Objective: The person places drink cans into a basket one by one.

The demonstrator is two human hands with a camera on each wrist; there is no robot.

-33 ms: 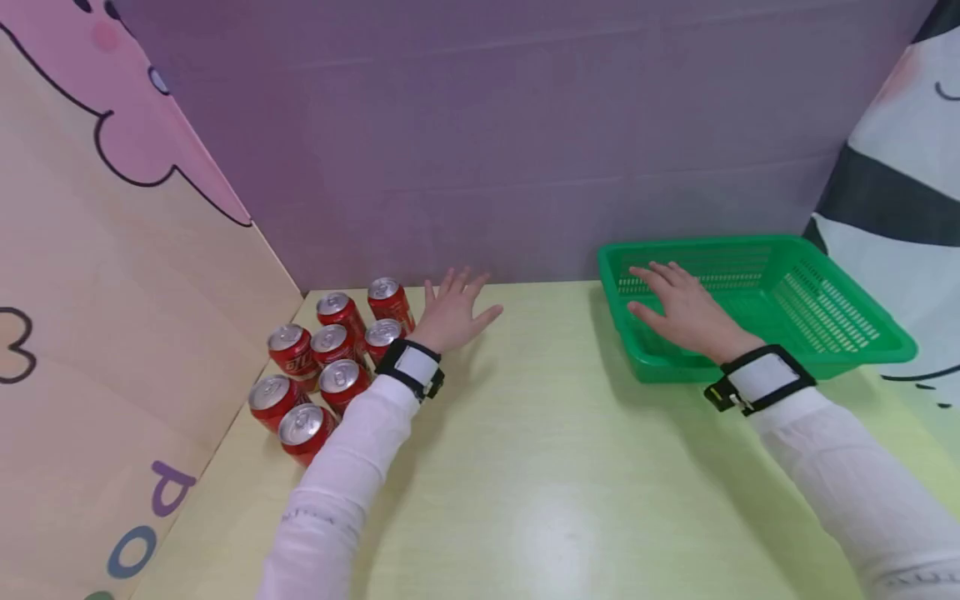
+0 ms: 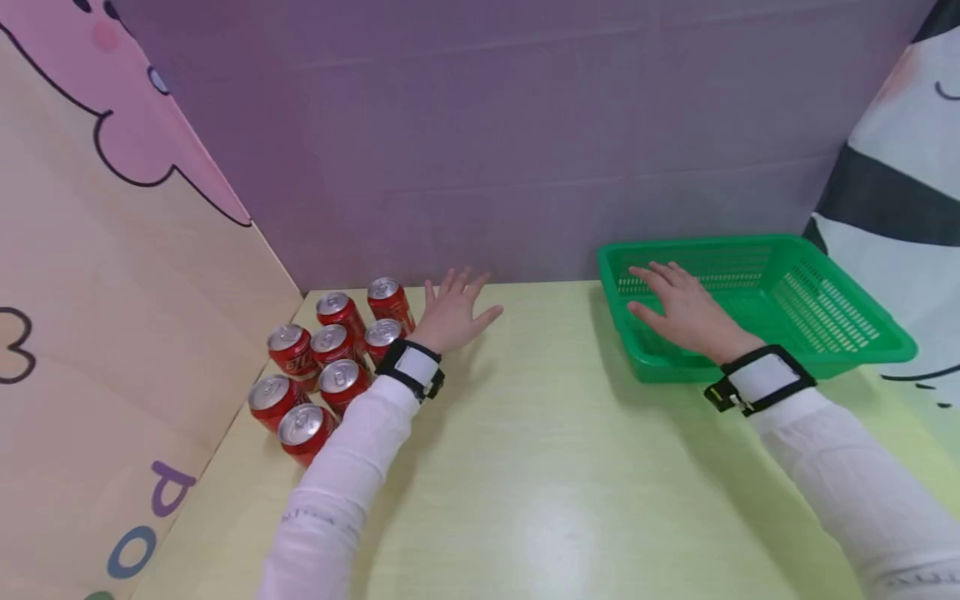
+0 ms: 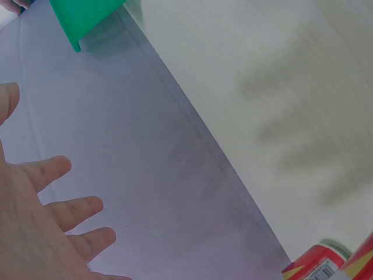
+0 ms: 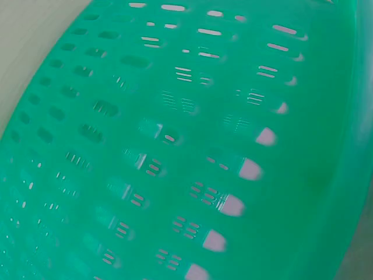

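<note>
My left hand [image 2: 452, 322] is held above the table with its fingers spread and nothing in it, just right of several red soda cans [image 2: 341, 385]. In the left wrist view its fingers [image 3: 76, 211] show straight and apart, and part of a can [image 3: 317, 263] appears at the lower right corner. My right hand [image 2: 688, 318], also with fingers extended and holding nothing, overlaps the left part of a green plastic basket [image 2: 861, 283] in the head view. Slotted basket wall [image 4: 192, 140] fills the right wrist view, where the hand itself is out of sight.
The cans stand upright in a cluster on the pale wooden table [image 2: 525, 467], beside the left printed panel [image 2: 135, 317]. A purple-grey cloth wall [image 2: 487, 150] rises behind the table's back edge. Another printed panel [image 2: 900, 192] borders the basket's right side.
</note>
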